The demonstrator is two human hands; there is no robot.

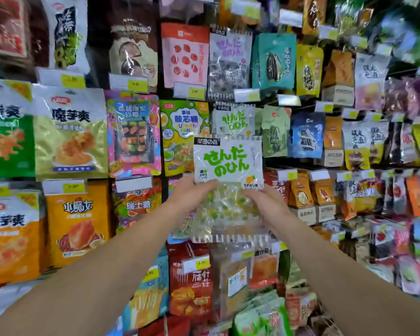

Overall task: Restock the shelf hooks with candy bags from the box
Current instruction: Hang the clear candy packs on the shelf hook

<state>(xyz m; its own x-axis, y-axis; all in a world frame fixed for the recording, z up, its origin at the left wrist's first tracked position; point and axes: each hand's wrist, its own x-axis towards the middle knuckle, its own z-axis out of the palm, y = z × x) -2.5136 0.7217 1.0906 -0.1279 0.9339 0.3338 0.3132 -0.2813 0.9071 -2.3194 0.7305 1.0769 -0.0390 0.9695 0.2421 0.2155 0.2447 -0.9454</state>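
Candy bag (pixel 227 163) with green lettering is pinched at its lower half by left hand (pixel 188 195) and right hand (pixel 268 202), raised upright toward 1 matching bag (pixel 233 120) already hanging, likely to align its top with that hook.

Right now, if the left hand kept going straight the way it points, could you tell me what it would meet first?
Probably the matching green-lettered bag already hanging behind. The left hand points up toward the shelf, gripping the candy bag with the right hand. Depth is unclear.
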